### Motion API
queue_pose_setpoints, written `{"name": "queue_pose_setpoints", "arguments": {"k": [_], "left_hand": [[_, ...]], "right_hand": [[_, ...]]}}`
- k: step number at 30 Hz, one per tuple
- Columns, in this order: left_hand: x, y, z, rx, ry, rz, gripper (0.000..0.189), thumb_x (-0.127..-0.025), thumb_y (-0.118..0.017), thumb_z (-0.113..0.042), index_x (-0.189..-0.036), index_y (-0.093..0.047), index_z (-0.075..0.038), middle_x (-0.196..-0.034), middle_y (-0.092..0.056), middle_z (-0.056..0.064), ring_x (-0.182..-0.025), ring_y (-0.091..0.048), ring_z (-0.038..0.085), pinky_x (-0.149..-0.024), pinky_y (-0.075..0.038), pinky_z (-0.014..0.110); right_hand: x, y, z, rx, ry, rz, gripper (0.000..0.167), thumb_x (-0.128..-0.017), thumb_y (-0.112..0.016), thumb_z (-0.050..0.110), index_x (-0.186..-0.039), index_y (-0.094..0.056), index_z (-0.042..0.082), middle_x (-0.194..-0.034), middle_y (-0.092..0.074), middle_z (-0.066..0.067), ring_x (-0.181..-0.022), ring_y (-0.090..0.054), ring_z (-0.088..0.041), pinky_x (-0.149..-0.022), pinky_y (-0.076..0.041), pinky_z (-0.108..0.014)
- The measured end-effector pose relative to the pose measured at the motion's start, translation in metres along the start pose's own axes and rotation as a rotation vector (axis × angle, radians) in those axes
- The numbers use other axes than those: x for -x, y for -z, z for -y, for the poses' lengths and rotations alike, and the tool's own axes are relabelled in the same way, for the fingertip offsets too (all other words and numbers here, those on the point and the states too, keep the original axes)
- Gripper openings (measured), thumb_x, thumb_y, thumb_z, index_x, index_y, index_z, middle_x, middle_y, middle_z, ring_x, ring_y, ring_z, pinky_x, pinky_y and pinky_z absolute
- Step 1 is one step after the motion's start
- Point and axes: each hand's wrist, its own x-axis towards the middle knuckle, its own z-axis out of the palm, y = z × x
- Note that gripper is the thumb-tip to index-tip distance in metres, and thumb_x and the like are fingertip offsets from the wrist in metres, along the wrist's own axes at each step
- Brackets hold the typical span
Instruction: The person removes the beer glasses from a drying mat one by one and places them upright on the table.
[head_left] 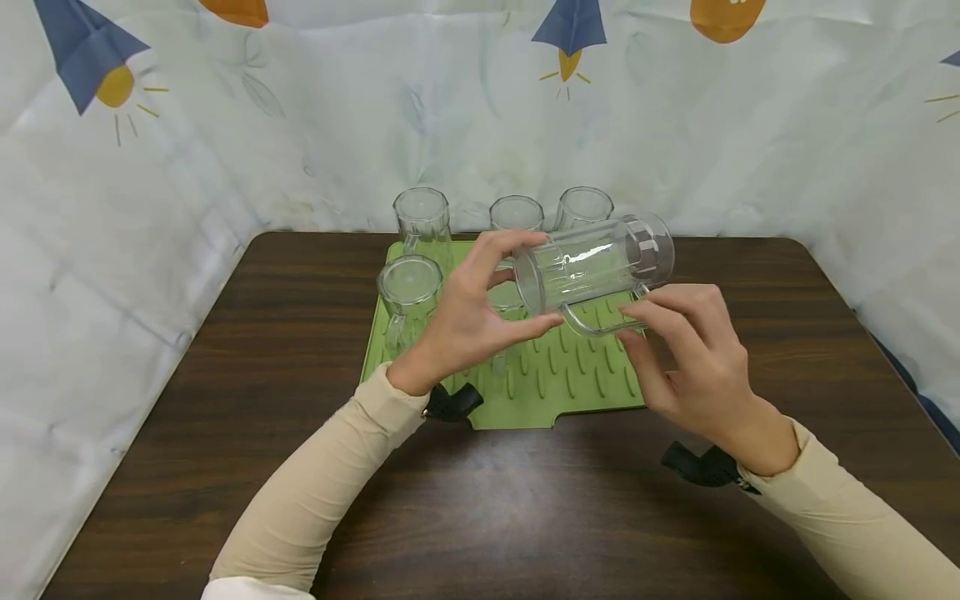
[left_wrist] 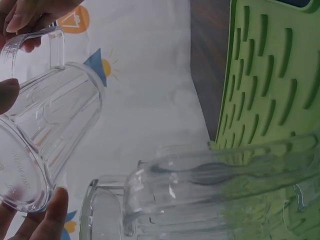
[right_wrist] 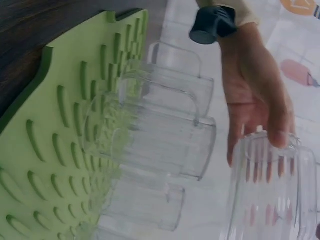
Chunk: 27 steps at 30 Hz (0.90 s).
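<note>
A clear glass mug (head_left: 592, 258) is held in the air on its side, above the back right of a green drying mat (head_left: 525, 408). Its embossed base faces left and its mouth points right. My left hand (head_left: 476, 304) grips the base end, thumb below and fingers above. With thumb and fingertips, my right hand (head_left: 693, 358) pinches the handle, which hangs on the underside. In the left wrist view the base shows lettering, and a finger (left_wrist: 55, 212) presses near its edge. The right wrist view catches the mug's side (right_wrist: 267, 195) with the left thumb on the base.
Several similar mugs stand upside down on the mat, among them a front left one (head_left: 410, 283), a back left one (head_left: 422, 208) and a back right one (head_left: 585, 204). Another is partly behind my left hand. A dark wooden table (head_left: 247, 400) meets a printed white curtain (head_left: 337, 125) behind.
</note>
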Motion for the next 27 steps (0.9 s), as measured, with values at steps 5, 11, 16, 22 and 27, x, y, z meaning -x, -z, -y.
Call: {"name": "queue_pose_setpoints", "arguments": {"k": [5,11,16,22,27], "left_hand": [[0.001,0.002,0.002,0.025,0.007,-0.029,0.077,-0.075,-0.092,-0.006,-0.141,-0.053,0.003,-0.140,-0.055,0.020,-0.128,-0.058,0.028,-0.101,-0.059,0.026],[0.002,0.002,0.003,0.016,-0.029,-0.059,0.075,-0.076,-0.092,-0.006,-0.139,-0.053,0.004,-0.140,-0.055,0.021,-0.128,-0.057,0.029,-0.102,-0.059,0.026],[0.001,0.004,0.001,-0.023,-0.046,-0.068,0.074,-0.076,-0.092,-0.009,-0.139,-0.054,0.003,-0.141,-0.055,0.020,-0.128,-0.058,0.028,-0.101,-0.059,0.026],[0.002,0.005,0.002,-0.051,-0.049,-0.062,0.074,-0.076,-0.092,-0.010,-0.139,-0.054,0.002,-0.142,-0.055,0.021,-0.131,-0.056,0.029,-0.101,-0.059,0.026],[0.003,0.006,0.003,-0.054,-0.053,-0.060,0.074,-0.076,-0.092,-0.010,-0.139,-0.054,0.003,-0.143,-0.054,0.021,-0.132,-0.055,0.029,-0.102,-0.058,0.026]], "right_hand": [[-0.002,0.003,0.000,-0.009,-0.160,-0.067,0.046,-0.102,-0.066,0.033,-0.099,-0.065,-0.012,-0.092,-0.059,-0.029,-0.085,-0.055,-0.040,-0.094,-0.044,-0.012],[0.004,0.010,-0.008,-0.281,-0.381,-0.084,0.041,-0.099,-0.070,0.015,-0.107,-0.056,-0.023,-0.100,-0.063,-0.018,-0.098,-0.060,-0.013,-0.092,-0.047,-0.019],[0.010,0.019,-0.013,-0.513,-0.608,-0.110,0.023,-0.094,-0.059,-0.013,-0.116,-0.061,-0.013,-0.105,-0.066,-0.002,-0.097,-0.064,-0.013,-0.086,-0.052,-0.019],[0.013,0.017,-0.011,-0.706,-0.850,-0.078,0.021,-0.104,-0.051,-0.005,-0.118,-0.066,-0.003,-0.106,-0.069,-0.005,-0.094,-0.066,-0.013,-0.085,-0.056,-0.020],[0.017,0.012,-0.009,-0.965,-1.013,-0.072,0.025,-0.111,-0.044,0.011,-0.116,-0.065,-0.004,-0.106,-0.069,-0.008,-0.095,-0.067,-0.015,-0.086,-0.056,-0.023]]}}
